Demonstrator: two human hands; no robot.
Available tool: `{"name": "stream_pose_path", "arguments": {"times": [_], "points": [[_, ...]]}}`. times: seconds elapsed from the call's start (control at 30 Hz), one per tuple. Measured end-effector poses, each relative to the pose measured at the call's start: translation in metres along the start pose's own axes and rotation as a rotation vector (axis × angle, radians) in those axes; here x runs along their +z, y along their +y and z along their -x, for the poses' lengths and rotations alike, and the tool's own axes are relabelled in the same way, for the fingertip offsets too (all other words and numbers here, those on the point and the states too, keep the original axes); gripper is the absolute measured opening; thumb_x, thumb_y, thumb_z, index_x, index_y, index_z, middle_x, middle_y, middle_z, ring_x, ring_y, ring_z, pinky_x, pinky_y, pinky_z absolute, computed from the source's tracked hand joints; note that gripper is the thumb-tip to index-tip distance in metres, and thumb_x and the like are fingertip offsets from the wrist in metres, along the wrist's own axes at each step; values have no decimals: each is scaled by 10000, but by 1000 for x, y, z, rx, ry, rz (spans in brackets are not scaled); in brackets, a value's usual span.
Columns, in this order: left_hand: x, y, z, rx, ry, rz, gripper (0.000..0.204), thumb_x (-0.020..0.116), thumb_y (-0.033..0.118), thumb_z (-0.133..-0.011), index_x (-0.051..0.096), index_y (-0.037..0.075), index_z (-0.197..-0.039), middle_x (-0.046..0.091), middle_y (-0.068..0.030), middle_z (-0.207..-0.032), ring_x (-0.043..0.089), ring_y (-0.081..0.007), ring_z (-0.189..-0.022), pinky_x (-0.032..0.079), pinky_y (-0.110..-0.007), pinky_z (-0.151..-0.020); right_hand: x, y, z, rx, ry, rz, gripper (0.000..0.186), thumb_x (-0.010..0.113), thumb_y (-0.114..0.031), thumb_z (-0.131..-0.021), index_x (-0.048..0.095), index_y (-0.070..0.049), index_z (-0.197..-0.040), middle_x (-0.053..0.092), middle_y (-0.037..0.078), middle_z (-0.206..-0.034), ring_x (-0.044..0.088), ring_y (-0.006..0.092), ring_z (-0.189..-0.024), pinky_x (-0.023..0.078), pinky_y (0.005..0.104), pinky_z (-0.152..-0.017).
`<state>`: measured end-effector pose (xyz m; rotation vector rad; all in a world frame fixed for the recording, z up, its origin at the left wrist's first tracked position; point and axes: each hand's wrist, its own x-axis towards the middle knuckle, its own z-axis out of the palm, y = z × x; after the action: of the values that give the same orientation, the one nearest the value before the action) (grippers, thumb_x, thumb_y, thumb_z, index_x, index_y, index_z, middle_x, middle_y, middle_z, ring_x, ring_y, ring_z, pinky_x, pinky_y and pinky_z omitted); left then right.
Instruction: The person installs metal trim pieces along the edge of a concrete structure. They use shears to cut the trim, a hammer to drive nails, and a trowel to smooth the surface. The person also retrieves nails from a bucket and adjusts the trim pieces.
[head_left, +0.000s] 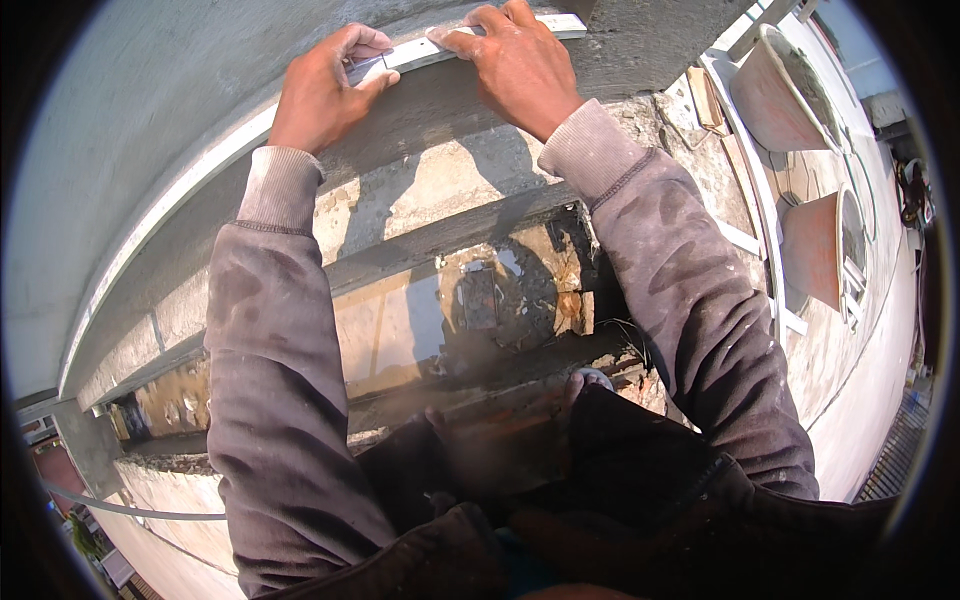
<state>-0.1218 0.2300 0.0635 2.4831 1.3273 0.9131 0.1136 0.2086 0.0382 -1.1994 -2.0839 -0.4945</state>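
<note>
A long white strip [548, 27] runs along the upper edge of a grey concrete step [640, 40], curving down to the left. My left hand [335, 85] pinches the strip with thumb and curled fingers, where a small piece with a bluish edge, hard to make out, shows between them. My right hand [515, 70] grips the same strip a little farther right, fingers bent over it and thumb against it. Both sleeves are dusty. Below lie a lower step and a rough, patched step surface [390, 330], with my shadow across them and my feet near the bottom.
Two buckets [760, 90] [810, 250] stand at the right beside white strips, a wood offcut [703, 98] and rubble on a pale surface. A grey wall [110, 130] rises at upper left. A thin grey pipe [150, 512] or rail curves across the lower left.
</note>
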Motion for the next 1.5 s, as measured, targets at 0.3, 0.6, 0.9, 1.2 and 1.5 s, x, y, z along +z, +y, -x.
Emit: {"name": "stream_pose_path", "arguments": {"times": [0.3,0.6,0.9,1.2,1.5], "points": [[-4,-13,1,89,-80,-44,269,786,189,-888,708,114,-1135,726,-50,-1199,676,-224,-1138,533,-377,-1027,-1,-1,1,20,-30,25,215,580,-197,-911,757,-75,-901,643,155,-934,626,330,-973,524,430,-819],[8,-17,1,191,66,-108,299,825,305,-841,725,101,-1035,734,-108,-1022,699,-293,-924,546,-396,-796,-2,-2,2,3,-17,19,190,593,-164,-866,763,-95,-911,628,144,-910,620,322,-970,524,421,-818],[9,-21,1,195,71,-118,305,835,291,-833,727,97,-1041,738,-93,-1001,695,-280,-911,546,-398,-800,-5,-1,3,-1,-14,-10,162,604,-133,-829,750,-90,-885,620,141,-893,611,319,-974,525,422,-814],[8,-12,0,189,54,-71,258,828,207,-838,721,66,-1026,743,-98,-984,705,-259,-910,557,-375,-819,-1,1,6,15,21,-36,158,614,-125,-852,744,-75,-926,633,155,-890,633,335,-944,538,431,-800],[6,-7,0,161,59,-82,228,833,139,-826,707,26,-980,749,-115,-1000,722,-237,-913,580,-369,-828,14,-1,10,2,17,232,348,658,-168,-907,750,-296,-1217,696,49,-1037,594,223,-1084,524,354,-945]]}}
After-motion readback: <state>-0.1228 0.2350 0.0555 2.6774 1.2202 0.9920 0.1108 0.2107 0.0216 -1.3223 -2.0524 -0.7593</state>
